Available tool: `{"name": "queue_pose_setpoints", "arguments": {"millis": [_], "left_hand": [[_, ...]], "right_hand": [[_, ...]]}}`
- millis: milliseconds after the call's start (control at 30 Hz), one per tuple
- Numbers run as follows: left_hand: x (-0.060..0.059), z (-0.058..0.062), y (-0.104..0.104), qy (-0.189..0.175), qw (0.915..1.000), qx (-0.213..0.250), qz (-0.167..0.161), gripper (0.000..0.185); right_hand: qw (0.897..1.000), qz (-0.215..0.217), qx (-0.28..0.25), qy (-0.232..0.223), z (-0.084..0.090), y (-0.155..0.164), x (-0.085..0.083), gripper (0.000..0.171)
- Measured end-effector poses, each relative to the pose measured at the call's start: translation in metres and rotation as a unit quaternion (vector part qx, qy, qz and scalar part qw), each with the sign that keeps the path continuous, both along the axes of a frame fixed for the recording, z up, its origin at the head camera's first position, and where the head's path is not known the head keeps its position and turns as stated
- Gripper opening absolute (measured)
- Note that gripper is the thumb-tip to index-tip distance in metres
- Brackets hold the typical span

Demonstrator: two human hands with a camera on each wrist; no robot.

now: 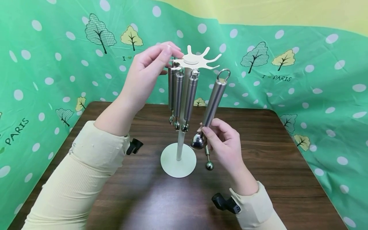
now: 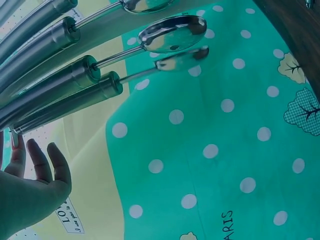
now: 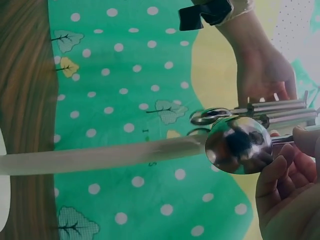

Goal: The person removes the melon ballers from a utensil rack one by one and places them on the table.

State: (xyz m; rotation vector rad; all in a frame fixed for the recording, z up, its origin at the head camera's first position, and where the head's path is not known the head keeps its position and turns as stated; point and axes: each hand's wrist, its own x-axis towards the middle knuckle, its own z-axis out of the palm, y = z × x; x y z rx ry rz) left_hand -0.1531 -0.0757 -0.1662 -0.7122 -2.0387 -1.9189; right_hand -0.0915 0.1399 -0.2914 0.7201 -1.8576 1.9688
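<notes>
A white utensil rack [image 1: 179,161] stands mid-table on a round base, its pole topped by a crown of hook arms [image 1: 198,60]. Three steel utensils [image 1: 184,95] hang from it close together; the left wrist view shows their handles [image 2: 60,85] and spoon ends [image 2: 172,32]. My left hand [image 1: 172,59] pinches a hook arm at the crown's left side. My right hand [image 1: 207,131] grips a steel scoop [image 1: 214,100] low on its handle, ring end up beside the crown. Its round bowl [image 3: 239,145] fills the right wrist view. A small ball-ended steel piece [image 1: 209,164] shows below that hand.
The dark wooden table [image 1: 287,166] is fenced on three sides by a green dotted cloth [image 1: 316,80] with tree prints. Black camera mounts sit on my left wrist [image 1: 134,146] and right wrist [image 1: 225,203]. The rack's pole [image 3: 100,155] crosses the right wrist view.
</notes>
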Motion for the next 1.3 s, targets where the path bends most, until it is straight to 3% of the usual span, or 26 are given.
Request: {"name": "queue_pose_setpoints", "arguments": {"millis": [400, 667, 933, 1300], "left_hand": [[0.001, -0.003, -0.003, 0.008, 0.9994, 0.033, 0.011, 0.024], [0.002, -0.006, -0.003, 0.020, 0.9981, 0.058, 0.010, 0.021], [0.002, -0.008, -0.005, 0.075, 0.9962, 0.041, 0.015, 0.023], [0.013, -0.003, -0.008, 0.076, 0.9960, -0.007, 0.047, 0.025]], "right_hand": [[0.996, -0.054, 0.002, -0.070, -0.013, 0.009, 0.004, 0.031], [0.984, -0.102, 0.035, -0.145, -0.020, 0.014, 0.004, 0.033], [0.977, -0.117, 0.058, -0.166, -0.030, 0.020, 0.001, 0.027], [0.971, -0.134, 0.063, -0.190, -0.039, 0.024, -0.004, 0.028]]}}
